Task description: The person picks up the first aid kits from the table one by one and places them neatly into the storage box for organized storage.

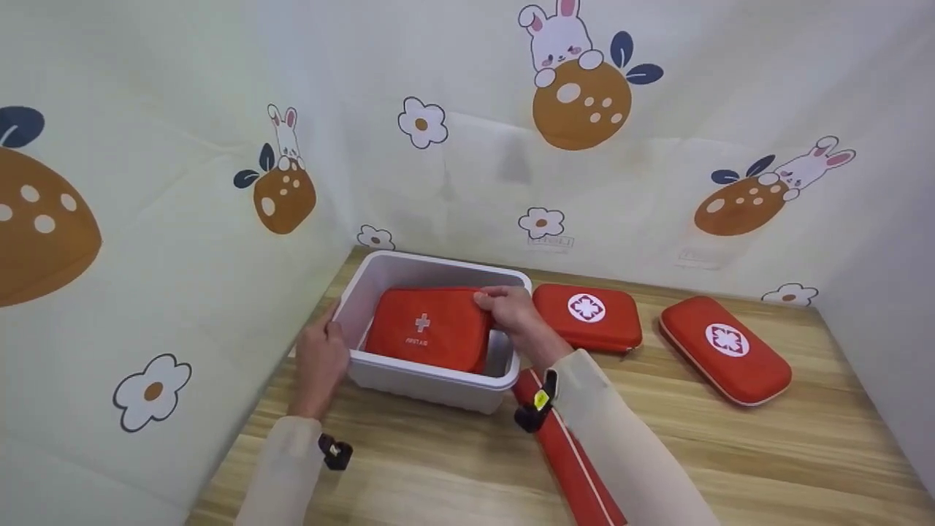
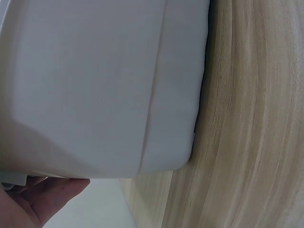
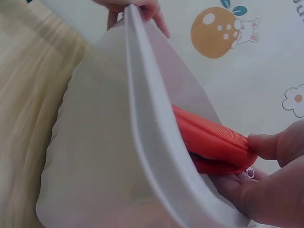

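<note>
A white plastic bin (image 1: 431,387) stands on the wooden table. My left hand (image 1: 321,358) grips its left rim, thumb over the top; in the left wrist view the fingers (image 2: 59,192) lie along the bin's outer wall (image 2: 95,85). Inside the bin sits a red first-aid case (image 1: 431,343) with a pale cross facing up. My right hand (image 1: 515,314) pinches the case's right end, thumb on top and fingers underneath. In the right wrist view, a zipper pull (image 3: 250,172) shows at the pinched end of the red case (image 3: 216,140). The case's underside is hidden.
Right of the bin, two red cases with white round emblems, one nearer (image 1: 551,314) and one farther right (image 1: 752,372), lie on the table (image 1: 424,467). Another red case (image 1: 577,467) with a pale zipper line is partly under my right forearm. Rabbit-print sheets (image 1: 467,175) enclose the table.
</note>
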`<state>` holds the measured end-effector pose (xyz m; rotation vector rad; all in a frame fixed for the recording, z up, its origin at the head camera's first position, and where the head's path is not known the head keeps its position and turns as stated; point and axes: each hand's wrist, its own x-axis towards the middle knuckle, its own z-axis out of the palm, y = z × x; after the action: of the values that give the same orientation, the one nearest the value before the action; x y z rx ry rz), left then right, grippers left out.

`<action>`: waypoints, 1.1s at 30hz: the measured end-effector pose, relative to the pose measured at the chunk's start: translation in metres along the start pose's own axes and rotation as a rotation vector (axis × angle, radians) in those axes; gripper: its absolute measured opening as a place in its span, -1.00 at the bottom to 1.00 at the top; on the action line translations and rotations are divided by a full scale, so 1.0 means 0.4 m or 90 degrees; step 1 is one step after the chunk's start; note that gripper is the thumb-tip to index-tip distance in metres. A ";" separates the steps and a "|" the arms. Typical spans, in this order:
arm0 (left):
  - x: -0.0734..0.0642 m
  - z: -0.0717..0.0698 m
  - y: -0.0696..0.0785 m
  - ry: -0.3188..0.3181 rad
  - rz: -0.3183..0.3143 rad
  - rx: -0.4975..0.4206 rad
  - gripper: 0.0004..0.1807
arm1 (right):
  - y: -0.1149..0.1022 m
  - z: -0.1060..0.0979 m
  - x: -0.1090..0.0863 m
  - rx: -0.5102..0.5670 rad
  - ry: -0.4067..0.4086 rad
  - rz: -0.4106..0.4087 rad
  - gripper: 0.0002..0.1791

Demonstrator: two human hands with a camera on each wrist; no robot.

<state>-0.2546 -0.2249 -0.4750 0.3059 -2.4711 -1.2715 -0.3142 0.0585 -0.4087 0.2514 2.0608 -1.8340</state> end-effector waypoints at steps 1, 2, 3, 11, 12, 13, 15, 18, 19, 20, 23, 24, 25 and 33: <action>0.001 0.000 0.000 -0.002 -0.002 -0.003 -0.48 | 0.000 0.001 0.000 -0.015 0.002 -0.003 -0.58; 0.002 0.000 -0.002 -0.002 -0.003 -0.008 -0.48 | 0.001 0.001 0.000 -0.030 0.003 -0.004 -0.57; 0.002 0.000 -0.003 -0.003 -0.005 -0.012 -0.48 | 0.001 0.002 0.000 -0.043 0.001 -0.006 -0.56; 0.005 0.008 -0.002 0.006 0.003 0.000 -0.49 | 0.011 0.012 0.003 -0.103 -0.019 -0.057 -0.37; 0.006 0.008 -0.002 0.004 0.002 -0.003 -0.49 | 0.012 0.012 0.004 -0.107 -0.020 -0.063 -0.36; 0.005 0.009 -0.001 0.001 0.000 -0.005 -0.49 | 0.013 0.012 0.005 -0.108 -0.017 -0.066 -0.36; 0.005 0.009 0.000 0.000 0.000 -0.011 -0.49 | 0.012 0.012 0.007 -0.109 -0.013 -0.065 -0.35; 0.005 0.010 -0.001 0.004 0.001 -0.015 -0.49 | 0.011 0.012 0.009 -0.097 -0.009 -0.059 -0.36; 0.005 0.010 -0.001 0.005 0.003 -0.015 -0.49 | 0.011 0.011 0.008 -0.089 -0.008 -0.052 -0.35; 0.005 0.009 -0.002 0.007 0.005 -0.013 -0.49 | 0.011 0.011 0.008 -0.082 -0.009 -0.049 -0.34; 0.005 0.011 -0.003 0.012 0.009 -0.005 -0.49 | 0.009 0.007 0.005 -0.058 -0.015 -0.042 -0.34; 0.005 0.010 -0.003 0.013 0.011 -0.002 -0.49 | 0.010 0.004 0.004 -0.045 -0.020 -0.041 -0.35; 0.005 0.010 -0.003 0.014 0.013 0.002 -0.49 | 0.010 0.002 0.002 -0.036 -0.022 -0.040 -0.36; 0.010 0.003 -0.002 0.008 0.008 0.002 -0.48 | 0.016 -0.027 -0.020 0.115 0.020 -0.057 -0.52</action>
<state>-0.2586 -0.2259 -0.4753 0.2981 -2.4616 -1.2566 -0.3062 0.0709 -0.4105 0.2399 1.9568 -2.0861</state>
